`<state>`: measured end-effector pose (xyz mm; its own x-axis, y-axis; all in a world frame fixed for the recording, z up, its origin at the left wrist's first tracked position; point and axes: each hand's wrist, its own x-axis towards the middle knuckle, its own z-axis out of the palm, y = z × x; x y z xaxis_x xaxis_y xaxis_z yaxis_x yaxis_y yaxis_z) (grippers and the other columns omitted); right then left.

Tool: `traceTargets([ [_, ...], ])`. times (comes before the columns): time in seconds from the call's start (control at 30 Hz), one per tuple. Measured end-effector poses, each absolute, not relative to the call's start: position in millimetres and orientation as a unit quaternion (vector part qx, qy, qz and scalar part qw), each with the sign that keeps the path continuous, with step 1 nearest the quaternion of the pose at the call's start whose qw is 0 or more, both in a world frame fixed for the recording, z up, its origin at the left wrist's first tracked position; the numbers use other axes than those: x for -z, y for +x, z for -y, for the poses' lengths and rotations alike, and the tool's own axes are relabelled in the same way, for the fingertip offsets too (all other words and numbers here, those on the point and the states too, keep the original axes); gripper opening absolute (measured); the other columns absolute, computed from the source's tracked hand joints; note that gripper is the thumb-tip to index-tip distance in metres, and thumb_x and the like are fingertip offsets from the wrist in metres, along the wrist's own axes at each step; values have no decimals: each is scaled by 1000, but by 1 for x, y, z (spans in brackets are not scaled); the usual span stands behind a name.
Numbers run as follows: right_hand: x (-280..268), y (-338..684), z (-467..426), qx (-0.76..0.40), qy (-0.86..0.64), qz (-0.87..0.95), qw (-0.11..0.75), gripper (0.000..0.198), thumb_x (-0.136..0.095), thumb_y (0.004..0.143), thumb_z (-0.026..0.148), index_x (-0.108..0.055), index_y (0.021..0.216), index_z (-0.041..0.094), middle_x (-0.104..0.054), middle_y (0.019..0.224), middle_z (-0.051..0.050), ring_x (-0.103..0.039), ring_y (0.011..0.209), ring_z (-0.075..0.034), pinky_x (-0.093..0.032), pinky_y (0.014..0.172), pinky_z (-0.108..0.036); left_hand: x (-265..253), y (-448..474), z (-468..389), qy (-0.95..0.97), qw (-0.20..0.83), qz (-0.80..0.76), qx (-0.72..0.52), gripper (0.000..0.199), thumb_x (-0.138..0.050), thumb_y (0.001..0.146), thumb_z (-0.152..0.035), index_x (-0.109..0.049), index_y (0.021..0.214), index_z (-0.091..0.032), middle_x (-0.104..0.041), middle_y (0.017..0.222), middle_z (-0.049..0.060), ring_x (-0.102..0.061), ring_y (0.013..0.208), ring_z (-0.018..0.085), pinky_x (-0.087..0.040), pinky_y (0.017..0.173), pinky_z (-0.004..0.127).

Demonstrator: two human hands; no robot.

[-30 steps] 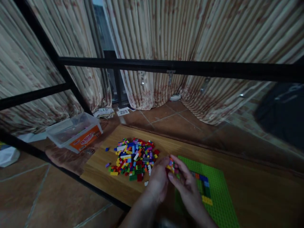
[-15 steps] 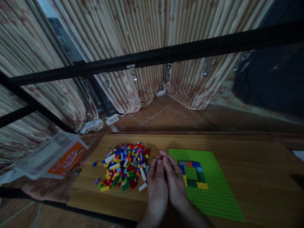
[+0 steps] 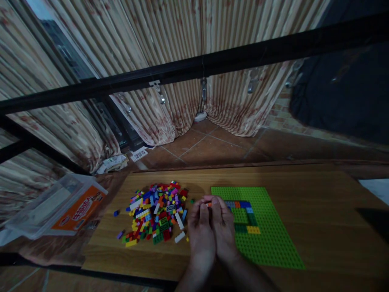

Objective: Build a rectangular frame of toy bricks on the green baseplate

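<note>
My left hand (image 3: 201,229) and my right hand (image 3: 223,227) are pressed side by side, fingers curled and thumbs close together. A bit of a small orange toy brick (image 3: 209,205) shows between their fingertips; the fingers hide most of it. Under and beside my right hand lies a green baseplate (image 3: 273,243). On it, a rectangular outline of bricks (image 3: 253,230) in blue, grey, orange, green and yellow is partly covered by that hand. Left of my hands spreads a pile of loose multicoloured bricks (image 3: 156,211), with white bricks (image 3: 180,237) nearest my left hand.
The bricks and baseplate rest on a wooden tabletop (image 3: 316,211). A clear plastic box (image 3: 39,219) with an orange label stands at the left. Past the far edge are a black metal bar (image 3: 179,65), striped curtains (image 3: 170,32) and a tiled floor (image 3: 209,142).
The view has shifted, moving the table contents slightly left in the picture. My hands stay together, and an orange bit of brick now shows between the fingertips.
</note>
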<state>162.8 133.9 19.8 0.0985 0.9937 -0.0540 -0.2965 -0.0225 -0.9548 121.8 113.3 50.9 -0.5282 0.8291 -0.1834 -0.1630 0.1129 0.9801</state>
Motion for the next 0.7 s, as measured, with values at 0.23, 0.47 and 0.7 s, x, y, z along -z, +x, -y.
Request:
traceTargets([
  [0.23,-36,173,-136,-563,-486,355,566,38,-50,83,54,-69,79,22,-72,86,-4,-64,87,-19,-49,82,-32,-50,129,-112,245,427,-598,-632,25,-55,85,-36,-70,94,-19,-71,107,8,-64,103,20,-48,92,30],
  [0.47,-41,171,-133,-609,-435,319,581,31,-71,69,49,-68,79,20,-71,83,-2,-64,78,-17,-50,71,-29,-52,131,-109,271,416,-615,-612,23,-57,84,-35,-69,96,-20,-72,104,7,-66,99,20,-48,92,30],
  [0.7,-30,170,-134,-587,-457,333,579,39,-58,77,57,-67,83,20,-72,85,-5,-64,80,-18,-50,76,-31,-53,131,-111,296,390,-623,-609,24,-54,85,-37,-69,91,-19,-72,98,7,-65,96,20,-48,92,32],
])
